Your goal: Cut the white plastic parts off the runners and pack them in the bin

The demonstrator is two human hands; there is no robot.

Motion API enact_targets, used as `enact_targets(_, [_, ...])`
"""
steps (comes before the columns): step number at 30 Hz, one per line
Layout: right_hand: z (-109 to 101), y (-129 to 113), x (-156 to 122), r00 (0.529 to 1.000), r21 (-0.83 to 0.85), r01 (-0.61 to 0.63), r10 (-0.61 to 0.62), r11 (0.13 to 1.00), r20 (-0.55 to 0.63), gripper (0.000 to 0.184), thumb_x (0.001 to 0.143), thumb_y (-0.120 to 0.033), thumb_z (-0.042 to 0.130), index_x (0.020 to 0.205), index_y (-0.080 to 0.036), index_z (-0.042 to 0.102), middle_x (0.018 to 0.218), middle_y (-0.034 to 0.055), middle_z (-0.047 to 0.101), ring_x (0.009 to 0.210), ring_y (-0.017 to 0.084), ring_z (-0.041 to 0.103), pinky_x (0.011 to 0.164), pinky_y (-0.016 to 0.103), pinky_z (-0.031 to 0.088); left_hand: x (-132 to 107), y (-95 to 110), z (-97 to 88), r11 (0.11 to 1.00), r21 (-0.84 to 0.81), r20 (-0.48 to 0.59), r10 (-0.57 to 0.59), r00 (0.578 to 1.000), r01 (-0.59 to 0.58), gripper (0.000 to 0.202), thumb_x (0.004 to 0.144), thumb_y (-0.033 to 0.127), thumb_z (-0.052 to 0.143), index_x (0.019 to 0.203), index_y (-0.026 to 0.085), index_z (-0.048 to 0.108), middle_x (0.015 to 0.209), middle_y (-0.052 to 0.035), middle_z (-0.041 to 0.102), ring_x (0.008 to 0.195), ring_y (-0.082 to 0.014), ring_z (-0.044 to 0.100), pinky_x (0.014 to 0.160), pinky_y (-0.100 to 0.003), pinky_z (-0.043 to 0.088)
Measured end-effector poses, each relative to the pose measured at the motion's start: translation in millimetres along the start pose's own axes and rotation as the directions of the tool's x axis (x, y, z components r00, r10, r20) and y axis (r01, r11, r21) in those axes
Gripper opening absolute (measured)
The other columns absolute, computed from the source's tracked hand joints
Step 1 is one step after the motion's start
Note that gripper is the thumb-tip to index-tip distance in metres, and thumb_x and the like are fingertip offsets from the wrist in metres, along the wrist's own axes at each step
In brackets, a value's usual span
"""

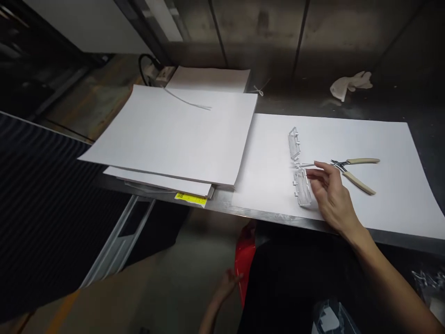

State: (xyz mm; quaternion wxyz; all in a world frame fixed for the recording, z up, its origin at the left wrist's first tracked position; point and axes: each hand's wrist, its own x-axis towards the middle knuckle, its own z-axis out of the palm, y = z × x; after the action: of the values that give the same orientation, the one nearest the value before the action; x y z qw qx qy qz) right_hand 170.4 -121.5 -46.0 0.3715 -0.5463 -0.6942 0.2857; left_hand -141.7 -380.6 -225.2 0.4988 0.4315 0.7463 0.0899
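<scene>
A clear plastic moulded part [302, 188], two ribbed, frame-like pieces joined by a thin runner, lies on a white sheet [389, 139]. My right hand [330, 195] reaches in from the right, its fingertips closed on the runner end between the two pieces. Just beyond those fingers rest side cutters [352, 174] with cream handles, their jaws apart. Below the table edge, my left hand [227, 282] hangs low beside a red object [245, 260] that is partly hidden. Its fingers look blurred but spread, with nothing visible in them.
A stack of white sheets [181, 134] stands on the left, with thin pale strands [194, 105] on top. A yellow label [191, 199] sticks out at the table's front edge. At the back lie a white glove [351, 85] and a small knotted tie [258, 90].
</scene>
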Motion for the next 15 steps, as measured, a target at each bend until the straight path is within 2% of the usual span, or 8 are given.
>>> enact_targets(3, [-3, -7, -17, 1.0, -0.139, -0.011, 0.013, 0.99, 0.017, 0.089, 0.085, -0.07, 0.08, 0.152, -0.024, 0.044, 0.132, 0.0143, 0.066, 0.117, 0.033, 0.068, 0.095, 0.051, 0.06, 10, 22, -44.5, 0.998, -0.043, -0.017, 0.046, 0.999, -0.047, 0.061, 0.097, 0.075, 0.051, 0.083, 0.019, 0.069, 0.08, -0.0054, 0.072, 0.082, -0.0262, 0.075, 0.074, -0.035, 0.058])
enact_targets(5, [-3, -9, -26, 1.0, -0.225, -0.023, 0.024, 0.974, 0.001, 0.07, 0.089, -0.066, 0.079, 0.14, -0.025, 0.054, 0.122, 0.0112, 0.068, 0.108, 0.03, 0.068, 0.089, 0.048, 0.06, 2, 60, -66.2, 0.984, -0.041, -0.14, 0.167, 0.976, -0.174, 0.053, 0.102, 0.063, 0.055, 0.073, 0.02, 0.064, 0.078, -0.004, 0.071, 0.078, -0.0221, 0.071, 0.073, -0.031, 0.055])
enact_targets(6, [-2, -9, -29, 1.0, -0.251, -0.024, 0.024, 0.968, -0.006, 0.053, 0.095, -0.061, 0.073, 0.131, -0.026, 0.059, 0.117, 0.0093, 0.069, 0.105, 0.029, 0.068, 0.087, 0.046, 0.06, -5, 86, -72.5, 0.955, -0.017, -0.251, 0.283, 0.926, -0.297, 0.049, 0.104, 0.054, 0.058, 0.069, 0.02, 0.061, 0.075, -0.003, 0.07, 0.074, -0.0195, 0.069, 0.07, -0.029, 0.053])
enact_targets(7, [-1, -9, -31, 1.0, -0.267, -0.021, 0.017, 0.963, -0.016, 0.037, 0.101, -0.055, 0.068, 0.123, -0.026, 0.062, 0.113, 0.0079, 0.069, 0.103, 0.027, 0.067, 0.086, 0.044, 0.059, -11, 115, -75.3, 0.897, 0.017, -0.366, 0.416, 0.832, -0.441, 0.043, 0.106, 0.043, 0.059, 0.069, 0.02, 0.06, 0.073, -0.0018, 0.069, 0.071, -0.0169, 0.068, 0.07, -0.027, 0.052])
enact_targets(8, [1, -9, -32, 1.0, -0.278, -0.013, 0.005, 0.961, -0.03, 0.027, 0.104, -0.05, 0.063, 0.116, -0.026, 0.064, 0.112, 0.007, 0.07, 0.103, 0.026, 0.067, 0.086, 0.043, 0.059, -16, 145, -74.8, 0.804, 0.065, -0.45, 0.552, 0.702, -0.591, 0.036, 0.106, 0.031, 0.059, 0.071, 0.02, 0.061, 0.075, -0.0011, 0.071, 0.073, -0.0152, 0.068, 0.073, -0.026, 0.053])
enact_targets(10, [5, -10, -35, 0.998, -0.282, -0.002, -0.017, 0.96, -0.066, 0.02, 0.106, -0.044, 0.061, 0.111, -0.025, 0.066, 0.113, 0.0066, 0.07, 0.107, 0.025, 0.068, 0.089, 0.042, 0.058, -19, 201, -65.7, 0.537, 0.226, -0.43, 0.804, 0.411, -0.813, 0.012, 0.104, 0.021, 0.062, 0.099, 0.021, 0.073, 0.103, -0.0045, 0.08, 0.103, -0.0188, 0.075, 0.096, -0.029, 0.056])
enact_targets(12, [8, -12, -41, 0.996, -0.271, -0.007, -0.019, 0.963, -0.093, 0.018, 0.107, -0.04, 0.062, 0.11, -0.024, 0.068, 0.116, 0.0066, 0.072, 0.111, 0.025, 0.069, 0.092, 0.04, 0.058, -12, 241, -51.2, 0.427, 0.447, -0.284, 0.901, 0.327, -0.786, 0.038, 0.106, 0.036, 0.063, 0.14, 0.02, 0.067, 0.141, -0.0099, 0.073, 0.135, -0.0271, 0.065, 0.119, -0.041, 0.046])
enact_targets(15, [0, -19, -54, 0.997, -0.234, -0.051, 0.034, 0.971, -0.076, 0.015, 0.107, -0.036, 0.062, 0.113, -0.025, 0.071, 0.116, 0.0041, 0.075, 0.106, 0.022, 0.073, 0.085, 0.034, 0.06, 2, 257, -34.4, 0.381, 0.63, -0.18, 0.92, 0.349, -0.677, 0.054, 0.108, 0.049, 0.057, 0.155, 0.023, 0.057, 0.16, -0.0057, 0.06, 0.148, -0.0295, 0.055, 0.131, -0.045, 0.029])
